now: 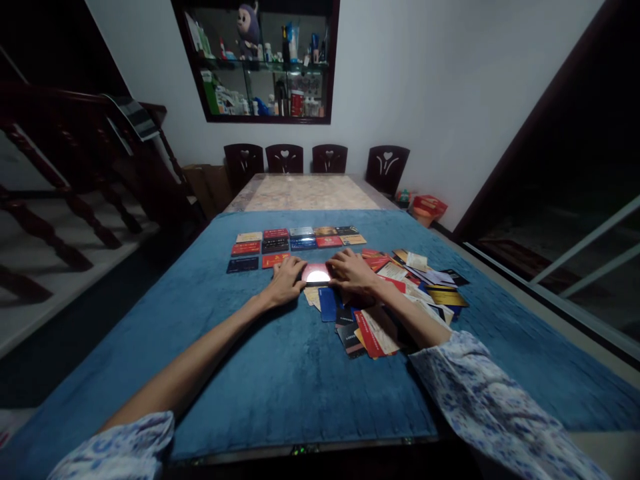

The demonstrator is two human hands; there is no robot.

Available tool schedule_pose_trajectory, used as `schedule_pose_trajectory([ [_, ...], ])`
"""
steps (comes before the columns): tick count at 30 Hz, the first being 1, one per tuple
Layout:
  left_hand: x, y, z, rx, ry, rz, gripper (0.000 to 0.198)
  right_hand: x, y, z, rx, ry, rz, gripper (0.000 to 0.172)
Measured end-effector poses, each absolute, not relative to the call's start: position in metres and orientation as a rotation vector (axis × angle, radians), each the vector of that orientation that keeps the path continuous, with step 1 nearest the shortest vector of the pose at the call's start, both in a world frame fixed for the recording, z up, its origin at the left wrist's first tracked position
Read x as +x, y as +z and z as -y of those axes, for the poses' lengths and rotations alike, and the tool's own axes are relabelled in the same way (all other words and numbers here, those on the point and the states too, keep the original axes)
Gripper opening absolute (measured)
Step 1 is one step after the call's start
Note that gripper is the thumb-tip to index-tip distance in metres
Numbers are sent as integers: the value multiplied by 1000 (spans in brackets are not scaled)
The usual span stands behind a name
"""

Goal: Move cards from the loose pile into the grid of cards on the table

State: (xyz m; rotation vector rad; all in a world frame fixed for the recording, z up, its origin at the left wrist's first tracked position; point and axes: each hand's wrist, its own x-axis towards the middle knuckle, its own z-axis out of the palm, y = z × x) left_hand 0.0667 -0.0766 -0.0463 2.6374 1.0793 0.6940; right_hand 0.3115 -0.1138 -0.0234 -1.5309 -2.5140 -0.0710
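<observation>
Between my two hands is a pinkish-red plastic card (311, 267) with a bright glare on its surface. My left hand (285, 283) grips its left edge with closed fingers, while my right hand (351, 272) has its fingers closed on the right edge. Just beyond lie cards in rows, among them an orange-red card (275, 260), a dark blue card (243, 265) and a red card (329, 242). Under and around my right forearm spreads a loose heap of cards, with a blue card (328, 305), a red and cream card (379, 332) and a gold card (447, 296).
A blue cloth (240, 380) covers the near part of the long table. Dark wooden chairs (285, 159) stand at its far end, below a wall shelf (265, 66) with bottles and a plush toy (248, 30). A stair railing (55, 173) runs along the left.
</observation>
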Motion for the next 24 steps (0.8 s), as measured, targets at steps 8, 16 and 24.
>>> schedule_pose_trajectory([
  [8,44,-45,70,2645,686,-1125,47,293,-19,98,-1485,-47,2577,56],
  [16,16,-40,63,2626,724,-1179,49,265,-11,82,-1432,-48,2603,49],
  [24,-14,-36,52,2582,702,-1260,48,234,-8,64,-1387,-67,2610,53],
])
